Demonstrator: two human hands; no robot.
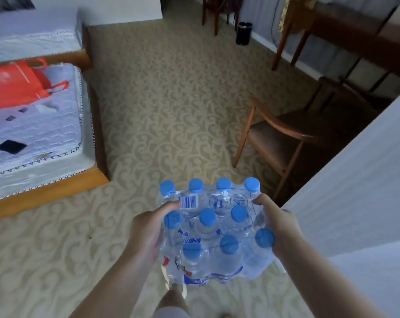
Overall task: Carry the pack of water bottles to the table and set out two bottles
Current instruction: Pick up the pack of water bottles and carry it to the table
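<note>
Shrink-wrapped pack of water bottles [214, 235], blue caps, lower centre of frame, held above patterned carpet [171, 99]. Film carries a barcode, round pictograms and blue lettering too blurred to read. Left hand [148, 230] grips the pack's left side, fingers curled onto it; right hand [278, 223] clasps the right side. Wooden chair [274, 138] right of centre; red bag [17, 83] on mattress [33, 129], upper left.

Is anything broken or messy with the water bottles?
Nothing looks spilled or broken. The pack of water bottles is still wrapped in plastic, all blue caps on, held by the left hand and right hand. It just tilts a bit.
</note>
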